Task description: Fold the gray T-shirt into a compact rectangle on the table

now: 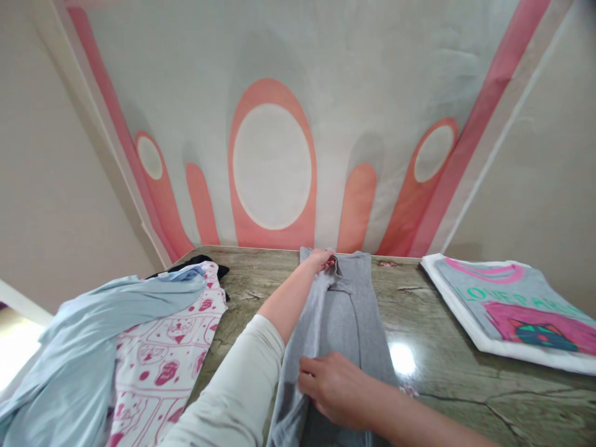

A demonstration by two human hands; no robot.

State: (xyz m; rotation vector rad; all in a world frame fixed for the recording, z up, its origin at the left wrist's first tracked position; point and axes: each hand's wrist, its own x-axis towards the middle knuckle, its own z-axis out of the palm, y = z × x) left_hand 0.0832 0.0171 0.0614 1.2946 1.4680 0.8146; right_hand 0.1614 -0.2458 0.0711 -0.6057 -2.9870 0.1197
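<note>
A grey garment (347, 304) lies lengthwise on the wood-patterned table, its far end near the table's back edge. Whether it is a top or trousers I cannot tell. My left hand (322, 259) reaches to that far end, fingers closed on the cloth, where a fold opens beside them. Closer to me, my right hand (333, 385) pinches the garment's left side, thumb and fingers pressed together on a fold. The near end of the cloth runs out of view at the bottom.
At the left lie a light blue garment (107, 316) and a white garment with pink-red prints (167, 347), with black cloth (218, 268) behind. A folded grey-and-pink printed shirt (507, 292) rests on white cloth at the right. A wall stands behind the table (433, 347).
</note>
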